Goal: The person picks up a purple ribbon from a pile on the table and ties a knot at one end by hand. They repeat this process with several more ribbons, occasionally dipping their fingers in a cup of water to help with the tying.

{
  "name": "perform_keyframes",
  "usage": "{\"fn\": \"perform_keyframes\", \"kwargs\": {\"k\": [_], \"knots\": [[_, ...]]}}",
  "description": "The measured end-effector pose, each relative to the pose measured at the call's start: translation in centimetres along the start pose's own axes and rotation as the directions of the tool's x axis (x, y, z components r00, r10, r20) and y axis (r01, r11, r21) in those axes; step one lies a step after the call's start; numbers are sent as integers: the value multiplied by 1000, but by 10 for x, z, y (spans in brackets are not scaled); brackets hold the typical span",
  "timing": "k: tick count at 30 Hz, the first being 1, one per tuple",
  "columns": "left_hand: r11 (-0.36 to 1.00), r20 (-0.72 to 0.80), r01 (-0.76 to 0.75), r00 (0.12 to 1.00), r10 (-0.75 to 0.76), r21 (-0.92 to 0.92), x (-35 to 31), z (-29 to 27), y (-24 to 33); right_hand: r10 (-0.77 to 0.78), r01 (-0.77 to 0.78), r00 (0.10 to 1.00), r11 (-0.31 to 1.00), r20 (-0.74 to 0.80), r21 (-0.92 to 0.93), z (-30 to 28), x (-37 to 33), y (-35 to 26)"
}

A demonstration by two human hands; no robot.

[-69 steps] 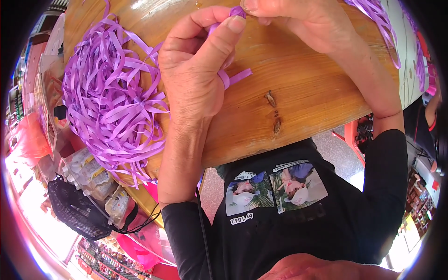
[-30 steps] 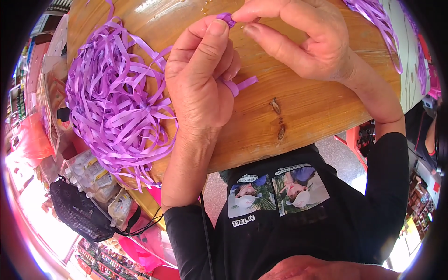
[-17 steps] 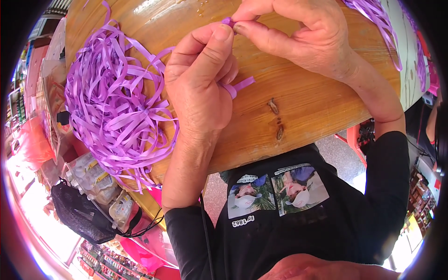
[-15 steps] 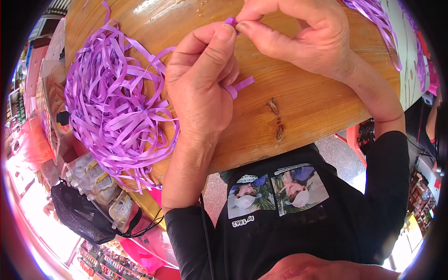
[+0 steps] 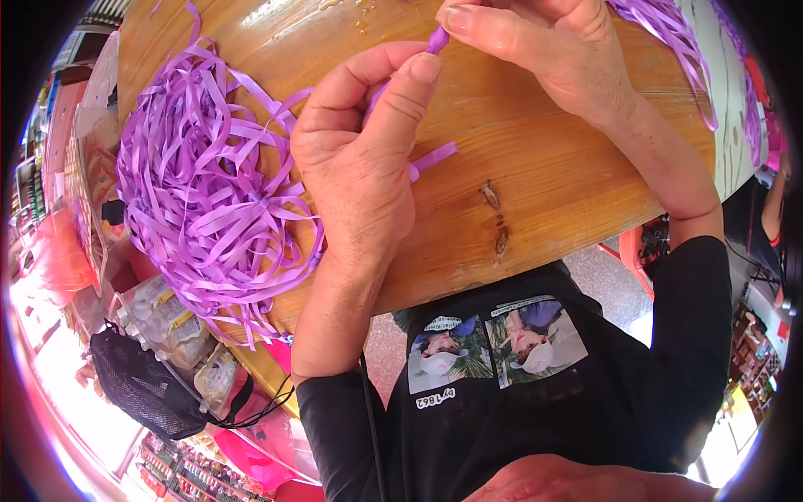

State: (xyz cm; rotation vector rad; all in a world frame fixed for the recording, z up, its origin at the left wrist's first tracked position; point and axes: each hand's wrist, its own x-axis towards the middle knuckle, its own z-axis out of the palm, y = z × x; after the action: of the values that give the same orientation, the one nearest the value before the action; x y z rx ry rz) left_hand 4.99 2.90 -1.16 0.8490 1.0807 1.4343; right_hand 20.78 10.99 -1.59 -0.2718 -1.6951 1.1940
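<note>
Between my two hands, near the top of the view, is a small twisted piece of purple ribbon [image 5: 437, 38]. Thumb and forefinger of my left hand [image 5: 361, 151] pinch its lower part, and a flat ribbon tail sticks out to the right below that hand. My right hand [image 5: 552, 58] grips the upper end between thumb and fingers; its fingertips are partly cut off by the upper edge. A large tangled heap of purple ribbon [image 5: 213, 184] lies to the left of my left hand, with small darker knots along it.
The wooden table [image 5: 569, 184] carries the ribbon heap and drops away toward my lap. More purple ribbons [image 5: 669, 42] hang at the far right beside a white surface. A black mesh bag [image 5: 138, 381] and a clear container of packets [image 5: 171, 326] stand left below the table edge.
My right hand has moved slightly up and my left thumb has shifted right. More of the twisted ribbon now shows between the fingertips. The ribbon heap looks the same.
</note>
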Motion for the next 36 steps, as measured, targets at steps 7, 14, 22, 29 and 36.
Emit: {"fn": "perform_keyframes", "kwargs": {"k": [7,14,22,29,36], "knots": [[1000,-50,-20,999,20,-1,1,-2,2,-106,104,990,994,88,29,-1,5,0],[998,-32,10,999,-12,-58,0,-7,1,-200,220,975,927,97,-304,4,14,-29],[996,-41,38,999,-34,86,4,-5,2,-18,184,966,748,258,-638,-12,9,-25],[993,-41,-51,998,56,103,8,-12,2,-92,334,933,580,348,-743,-16,14,-37],[999,-44,-21,999,20,-35,9,-14,6,20,86,986,795,168,-600,-25,15,-24]]}}
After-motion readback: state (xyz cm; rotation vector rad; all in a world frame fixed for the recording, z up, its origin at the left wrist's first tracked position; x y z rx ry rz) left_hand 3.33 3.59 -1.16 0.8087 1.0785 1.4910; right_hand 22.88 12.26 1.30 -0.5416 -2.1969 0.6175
